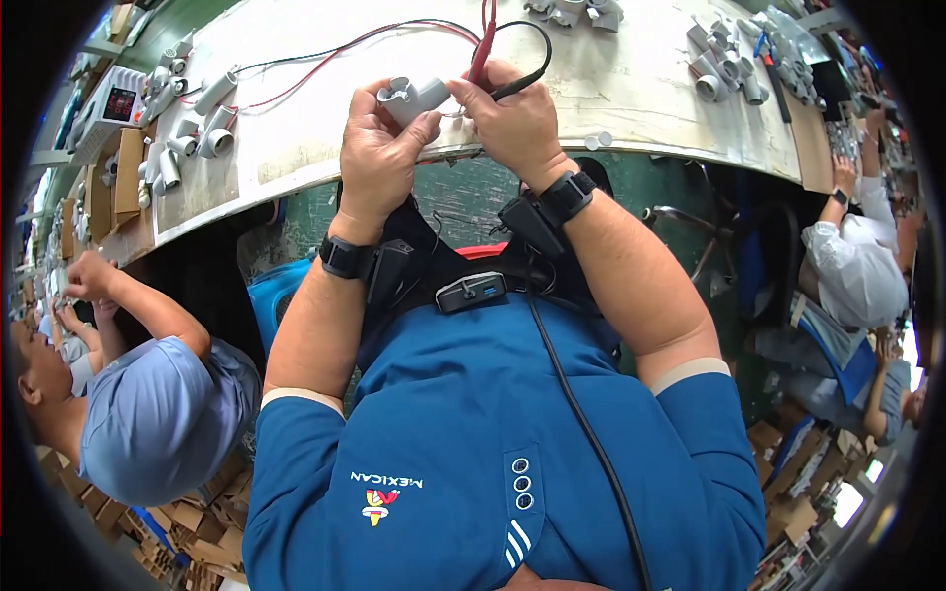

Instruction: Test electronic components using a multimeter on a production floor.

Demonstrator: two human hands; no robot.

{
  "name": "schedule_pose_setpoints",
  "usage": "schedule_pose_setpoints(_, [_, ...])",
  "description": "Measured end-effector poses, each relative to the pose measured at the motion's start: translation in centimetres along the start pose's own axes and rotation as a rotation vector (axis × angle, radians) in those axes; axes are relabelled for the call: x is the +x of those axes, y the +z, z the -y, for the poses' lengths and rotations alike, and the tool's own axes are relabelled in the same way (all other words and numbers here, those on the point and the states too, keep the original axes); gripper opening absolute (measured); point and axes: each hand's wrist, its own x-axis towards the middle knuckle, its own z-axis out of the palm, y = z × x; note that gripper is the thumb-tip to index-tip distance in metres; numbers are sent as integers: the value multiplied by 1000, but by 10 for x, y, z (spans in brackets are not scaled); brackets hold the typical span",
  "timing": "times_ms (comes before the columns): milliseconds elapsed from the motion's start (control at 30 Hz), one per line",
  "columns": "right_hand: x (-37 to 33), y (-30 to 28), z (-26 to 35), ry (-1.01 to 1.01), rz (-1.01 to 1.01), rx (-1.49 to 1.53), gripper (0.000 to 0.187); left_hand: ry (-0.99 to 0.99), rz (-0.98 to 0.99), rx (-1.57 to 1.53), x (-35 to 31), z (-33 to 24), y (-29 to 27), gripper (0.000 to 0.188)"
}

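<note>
While left fingers point(420, 134) clamp a grey fitting point(412, 99), right fingers point(475, 100) pinch probes point(481, 61) — red and black.

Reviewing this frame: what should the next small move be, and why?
Perhaps bring the tips of the red test lead and black test lead to the gray plastic fitting: the right hand holds both leads close beside it, while the left hand grips it. Whether the tips touch it is hidden.

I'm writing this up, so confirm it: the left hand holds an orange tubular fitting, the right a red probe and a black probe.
Wrong colour: the tubular fitting in the left hand is grey, not orange, as the head view shows. The right hand holds a red probe and a black probe.
</note>
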Motion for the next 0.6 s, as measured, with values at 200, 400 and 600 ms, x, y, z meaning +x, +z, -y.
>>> schedule_pose_setpoints(200, [-1, 1, 2, -20, -18, -1, 20, -5, -39, 46, 1, -1, 1, 45])
schedule_pose_setpoints(400, [1, 1, -2, 3, 4, -30, 20, 10, -48, 27, 3, 2, 0, 44])
schedule_pose_setpoints(600, [0, 3, -3, 19, -3, -8, 21, -8, -41, 13, 3, 1, -1, 44])
